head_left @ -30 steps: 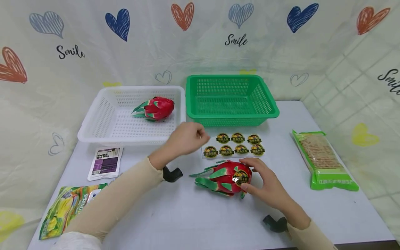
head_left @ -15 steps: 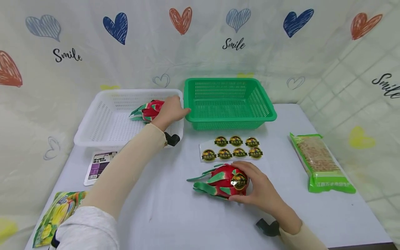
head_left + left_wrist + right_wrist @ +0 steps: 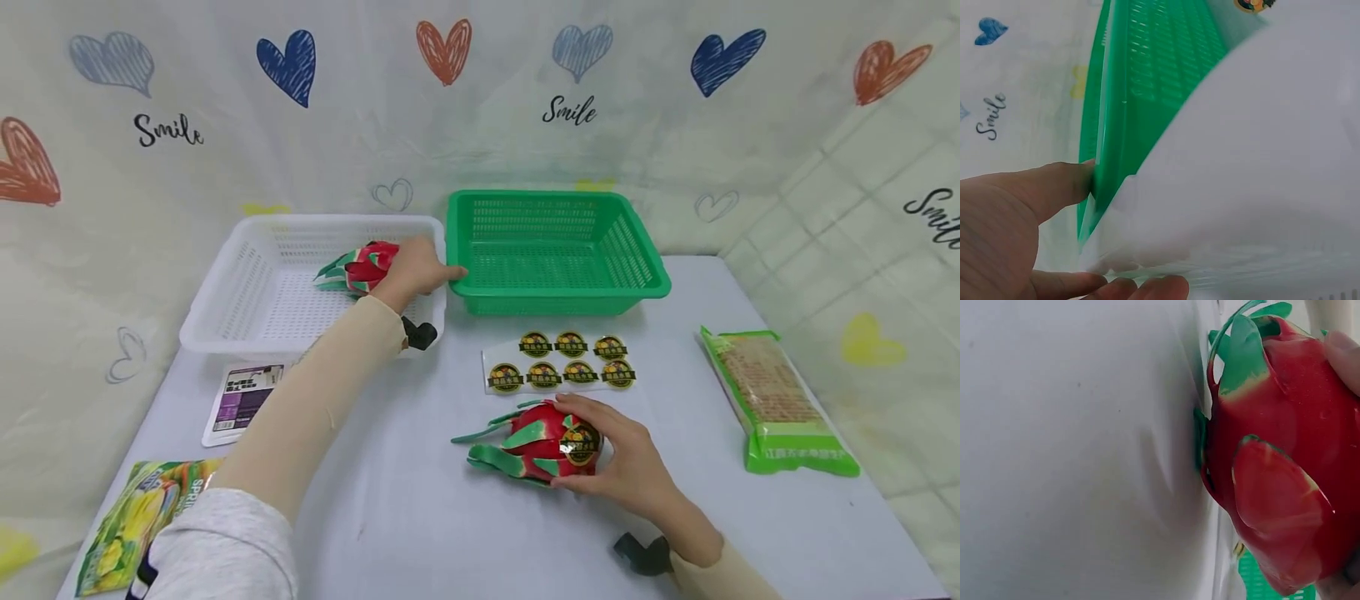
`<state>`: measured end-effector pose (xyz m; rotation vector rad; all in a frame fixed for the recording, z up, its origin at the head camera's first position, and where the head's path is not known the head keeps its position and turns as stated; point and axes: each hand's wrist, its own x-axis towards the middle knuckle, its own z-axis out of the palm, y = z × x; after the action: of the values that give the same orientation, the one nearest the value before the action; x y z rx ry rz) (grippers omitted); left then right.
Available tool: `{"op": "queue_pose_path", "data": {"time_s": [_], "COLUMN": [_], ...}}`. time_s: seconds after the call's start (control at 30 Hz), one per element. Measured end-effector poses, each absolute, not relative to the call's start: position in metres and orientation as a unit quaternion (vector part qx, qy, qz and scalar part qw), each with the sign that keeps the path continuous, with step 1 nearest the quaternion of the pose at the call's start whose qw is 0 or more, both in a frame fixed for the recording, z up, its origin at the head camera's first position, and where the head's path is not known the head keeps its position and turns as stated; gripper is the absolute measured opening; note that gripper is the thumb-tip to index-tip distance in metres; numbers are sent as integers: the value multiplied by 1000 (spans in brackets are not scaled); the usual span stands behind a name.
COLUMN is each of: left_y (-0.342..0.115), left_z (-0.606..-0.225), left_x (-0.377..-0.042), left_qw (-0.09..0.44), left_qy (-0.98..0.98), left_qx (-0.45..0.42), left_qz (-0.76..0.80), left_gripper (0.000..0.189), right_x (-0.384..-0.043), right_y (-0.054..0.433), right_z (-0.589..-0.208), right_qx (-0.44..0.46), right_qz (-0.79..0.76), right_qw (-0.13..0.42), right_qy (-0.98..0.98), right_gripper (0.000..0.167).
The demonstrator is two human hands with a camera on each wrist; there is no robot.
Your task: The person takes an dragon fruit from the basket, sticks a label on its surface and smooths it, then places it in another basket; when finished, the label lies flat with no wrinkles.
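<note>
My left hand (image 3: 412, 269) is at the right side of the white basket (image 3: 197, 321). In the left wrist view its thumb lies by the green basket's rim (image 3: 1113, 119), while the curled fingers (image 3: 1163, 289) hold the white basket's wall from the other side. A red dragon fruit with green tips (image 3: 360, 268) lies in the white basket, its right end hidden by that hand. On the table, my right hand (image 3: 637, 462) holds another dragon fruit (image 3: 528, 442) by its rounded end, thumb and fingers on opposite sides. It bears a round black-and-gold sticker (image 3: 580, 442).
Beyond the held fruit lies a clear sheet (image 3: 517, 364) with several round stickers. The green basket (image 3: 558, 302) stands behind it. A green-edged food packet (image 3: 780, 400) lies at right; a purple-and-white pouch (image 3: 240, 404) and a yellow-green packet (image 3: 142, 517) lie at left.
My left hand has moved from above the table by the sticker sheet, away and left, to the white basket's side. The right thumb has shifted off the sticker to the fruit's near side.
</note>
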<state>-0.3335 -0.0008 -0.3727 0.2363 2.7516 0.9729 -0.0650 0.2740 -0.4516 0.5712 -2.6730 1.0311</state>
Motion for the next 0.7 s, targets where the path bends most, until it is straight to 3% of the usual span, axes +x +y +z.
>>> {"op": "queue_pose_path", "data": {"time_s": [0.4,0.7], "left_y": [-2,-4], "left_z": [-370,-368], "left_x": [-331,-332], "left_qw": [121,135], "left_qy": [931,927], "left_qx": [78,83], "left_qz": [335,340], "left_gripper": [43,43], "right_x": [-68,-94], "right_y": [284,297], "right_z": [-439,-410], "right_qx": [158,128], "right_qz": [363,385], "right_qw": [123,156], "right_qy": [-910,-900], "right_gripper": [88,90]}}
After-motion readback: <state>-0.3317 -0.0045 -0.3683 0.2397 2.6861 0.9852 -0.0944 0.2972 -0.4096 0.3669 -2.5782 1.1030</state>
